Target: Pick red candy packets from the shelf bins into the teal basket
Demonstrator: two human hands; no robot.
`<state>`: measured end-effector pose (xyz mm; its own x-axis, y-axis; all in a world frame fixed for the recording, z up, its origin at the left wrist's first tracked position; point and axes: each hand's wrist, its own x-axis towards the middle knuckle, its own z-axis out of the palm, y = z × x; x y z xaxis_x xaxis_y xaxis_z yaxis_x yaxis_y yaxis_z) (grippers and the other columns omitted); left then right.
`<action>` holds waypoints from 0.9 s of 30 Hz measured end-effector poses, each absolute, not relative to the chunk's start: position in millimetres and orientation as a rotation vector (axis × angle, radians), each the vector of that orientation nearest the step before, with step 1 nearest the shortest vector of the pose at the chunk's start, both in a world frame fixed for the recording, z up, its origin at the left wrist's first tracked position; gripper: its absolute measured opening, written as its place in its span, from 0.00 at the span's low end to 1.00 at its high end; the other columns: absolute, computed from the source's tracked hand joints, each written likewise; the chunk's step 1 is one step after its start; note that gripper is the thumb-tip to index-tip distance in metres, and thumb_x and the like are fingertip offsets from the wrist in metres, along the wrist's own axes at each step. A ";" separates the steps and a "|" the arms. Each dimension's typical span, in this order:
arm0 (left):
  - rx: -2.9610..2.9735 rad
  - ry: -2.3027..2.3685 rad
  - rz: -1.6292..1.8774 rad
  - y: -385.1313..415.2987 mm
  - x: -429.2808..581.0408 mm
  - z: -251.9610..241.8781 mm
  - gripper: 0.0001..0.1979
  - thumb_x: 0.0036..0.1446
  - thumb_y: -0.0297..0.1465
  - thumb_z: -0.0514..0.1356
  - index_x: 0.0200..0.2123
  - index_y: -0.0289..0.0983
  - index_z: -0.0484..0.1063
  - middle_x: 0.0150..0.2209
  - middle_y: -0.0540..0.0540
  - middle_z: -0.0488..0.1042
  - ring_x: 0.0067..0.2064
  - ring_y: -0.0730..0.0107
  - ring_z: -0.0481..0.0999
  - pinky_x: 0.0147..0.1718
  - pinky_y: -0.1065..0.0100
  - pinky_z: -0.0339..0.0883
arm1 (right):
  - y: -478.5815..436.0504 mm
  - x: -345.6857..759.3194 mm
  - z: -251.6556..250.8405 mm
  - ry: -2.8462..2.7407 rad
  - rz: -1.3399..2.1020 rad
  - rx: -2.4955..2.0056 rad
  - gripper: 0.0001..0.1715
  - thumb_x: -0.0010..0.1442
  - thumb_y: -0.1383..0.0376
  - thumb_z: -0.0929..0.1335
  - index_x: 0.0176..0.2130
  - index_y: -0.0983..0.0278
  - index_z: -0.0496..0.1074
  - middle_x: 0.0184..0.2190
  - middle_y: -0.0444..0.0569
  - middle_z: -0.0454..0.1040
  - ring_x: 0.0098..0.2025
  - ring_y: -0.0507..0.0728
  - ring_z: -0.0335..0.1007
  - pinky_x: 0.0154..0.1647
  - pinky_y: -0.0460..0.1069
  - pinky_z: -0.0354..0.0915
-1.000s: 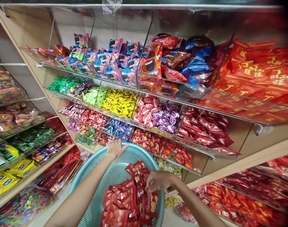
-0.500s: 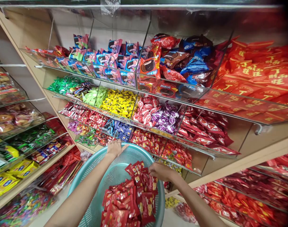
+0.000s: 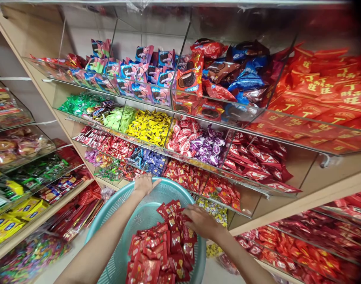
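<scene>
A teal plastic basket (image 3: 107,221) with perforated walls stands in front of me. Red wrapped snack packets (image 3: 152,248) are heaped in its right and near part, while its left side shows bare wall. My left hand (image 3: 144,185) is closed on the basket's far rim, the thumb lying out to the right. Over the right rim, my right hand (image 3: 199,219) reaches in beside the upper packets. Its fingers are loosely curved and apart, close to the packets, and nothing shows held in them.
Clear-fronted shelves rise ahead, holding yellow-wrapped sweets (image 3: 150,127), purple-wrapped sweets (image 3: 211,145) and red packets (image 3: 186,173) near the basket. More shelves hold yellow packs (image 3: 16,217) at left and red packets (image 3: 304,248) at lower right. Multicoloured sweets (image 3: 32,256) lie low at left.
My right hand has opened from a closed shape at the right rim and shifted slightly over the packets. My left hand stays on the far rim.
</scene>
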<state>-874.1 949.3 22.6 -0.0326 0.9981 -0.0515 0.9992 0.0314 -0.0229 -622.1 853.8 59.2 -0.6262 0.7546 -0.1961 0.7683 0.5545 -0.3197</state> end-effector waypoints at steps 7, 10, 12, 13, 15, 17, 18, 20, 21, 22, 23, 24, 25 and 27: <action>2.180 2.243 -0.078 948.7 -873.7 23.8 0.38 0.54 0.55 0.35 0.47 0.28 0.64 0.44 0.31 0.68 0.48 0.50 0.65 0.46 0.56 0.54 | 832.5 -632.4 69.5 2.827 -0.863 1.235 0.18 0.54 0.56 0.65 0.44 0.60 0.67 0.44 0.49 0.65 0.48 0.59 0.58 0.49 0.53 0.54; 2.185 2.248 -0.066 948.4 -873.7 23.4 0.39 0.54 0.55 0.35 0.47 0.28 0.63 0.43 0.32 0.68 0.47 0.50 0.66 0.46 0.56 0.55 | 814.8 -639.1 64.7 2.812 -1.018 1.105 0.17 0.50 0.52 0.68 0.36 0.60 0.69 0.39 0.46 0.66 0.44 0.58 0.59 0.47 0.51 0.54; 2.181 2.242 -0.066 948.3 -873.5 23.9 0.39 0.54 0.55 0.35 0.47 0.28 0.63 0.43 0.32 0.69 0.47 0.50 0.66 0.46 0.56 0.54 | 805.7 -641.1 57.7 2.781 -1.023 1.113 0.12 0.51 0.56 0.68 0.32 0.62 0.69 0.37 0.46 0.65 0.43 0.57 0.58 0.47 0.51 0.54; 2.178 2.241 -0.069 948.3 -873.5 24.4 0.39 0.54 0.55 0.35 0.47 0.28 0.64 0.43 0.32 0.69 0.47 0.50 0.66 0.46 0.56 0.54 | 802.8 -640.9 53.9 2.774 -1.014 1.131 0.08 0.53 0.59 0.67 0.30 0.62 0.69 0.36 0.45 0.65 0.43 0.56 0.58 0.47 0.50 0.54; 2.176 2.240 -0.074 948.3 -873.3 25.3 0.39 0.53 0.56 0.35 0.46 0.28 0.64 0.42 0.32 0.69 0.47 0.50 0.66 0.45 0.56 0.55 | 800.5 -638.3 46.8 2.782 -1.001 1.168 0.06 0.54 0.64 0.66 0.27 0.63 0.68 0.35 0.45 0.65 0.42 0.55 0.58 0.46 0.50 0.53; 2.177 2.243 -0.074 948.5 -873.4 25.6 0.39 0.53 0.56 0.35 0.45 0.29 0.64 0.42 0.33 0.69 0.46 0.51 0.67 0.45 0.57 0.55 | 801.6 -634.1 41.2 2.804 -1.006 1.191 0.07 0.55 0.66 0.65 0.26 0.63 0.67 0.34 0.44 0.66 0.41 0.54 0.59 0.46 0.50 0.52; 2.179 2.246 -0.069 948.6 -873.5 25.4 0.39 0.54 0.56 0.35 0.45 0.29 0.64 0.41 0.33 0.69 0.46 0.51 0.67 0.45 0.57 0.55 | 802.8 -632.0 39.0 2.807 -1.013 1.195 0.07 0.55 0.67 0.64 0.26 0.63 0.67 0.33 0.44 0.67 0.41 0.54 0.59 0.47 0.50 0.52; 2.186 2.250 -0.064 948.9 -873.7 24.3 0.38 0.54 0.56 0.35 0.44 0.29 0.65 0.41 0.33 0.70 0.46 0.51 0.67 0.45 0.57 0.56 | 805.2 -628.6 35.7 2.787 -1.037 1.198 0.07 0.55 0.68 0.63 0.25 0.64 0.66 0.30 0.44 0.67 0.38 0.54 0.60 0.46 0.50 0.52; 2.190 2.252 -0.061 949.1 -873.8 23.6 0.38 0.54 0.56 0.35 0.44 0.29 0.65 0.41 0.34 0.70 0.45 0.51 0.67 0.45 0.57 0.56 | 806.0 -627.5 34.3 2.767 -1.058 1.205 0.07 0.55 0.69 0.63 0.25 0.64 0.66 0.28 0.44 0.66 0.37 0.53 0.61 0.45 0.49 0.53; 2.196 2.255 -0.058 949.2 -873.9 22.9 0.38 0.53 0.56 0.35 0.44 0.29 0.65 0.41 0.34 0.70 0.45 0.51 0.67 0.45 0.57 0.56 | 806.4 -626.8 33.2 2.747 -1.087 1.221 0.07 0.54 0.69 0.63 0.25 0.64 0.66 0.27 0.44 0.66 0.36 0.53 0.61 0.43 0.48 0.54; 2.201 2.256 -0.058 949.4 -874.0 22.3 0.38 0.53 0.56 0.35 0.44 0.29 0.65 0.41 0.34 0.70 0.45 0.51 0.67 0.45 0.57 0.56 | 806.2 -626.5 32.3 2.729 -1.119 1.249 0.07 0.53 0.70 0.63 0.25 0.64 0.65 0.27 0.44 0.66 0.35 0.53 0.61 0.41 0.47 0.54; 2.204 2.257 -0.060 949.5 -874.0 21.9 0.38 0.53 0.56 0.35 0.44 0.29 0.65 0.41 0.34 0.70 0.45 0.51 0.67 0.44 0.57 0.56 | 805.5 -626.4 31.6 2.713 -1.152 1.286 0.06 0.53 0.70 0.62 0.25 0.64 0.65 0.27 0.44 0.66 0.35 0.53 0.61 0.40 0.47 0.55; 2.207 2.258 -0.061 949.6 -874.0 21.7 0.38 0.53 0.56 0.35 0.44 0.29 0.65 0.41 0.34 0.70 0.45 0.51 0.67 0.44 0.57 0.56 | 804.3 -626.5 31.1 2.701 -1.180 1.330 0.06 0.52 0.71 0.62 0.25 0.64 0.64 0.27 0.44 0.66 0.35 0.52 0.61 0.38 0.46 0.55; 2.206 2.260 -0.067 949.6 -874.1 21.9 0.38 0.54 0.56 0.35 0.44 0.29 0.65 0.41 0.34 0.70 0.45 0.51 0.67 0.45 0.57 0.56 | 800.6 -627.0 30.6 2.682 -1.214 1.413 0.06 0.52 0.71 0.62 0.24 0.64 0.63 0.27 0.43 0.65 0.34 0.52 0.61 0.37 0.45 0.54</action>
<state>-874.1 949.6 21.9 -0.0246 0.9995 -0.0173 0.9988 0.0238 -0.0428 -627.0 800.6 30.6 -0.6195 0.7538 -0.2192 0.6621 0.3517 -0.6618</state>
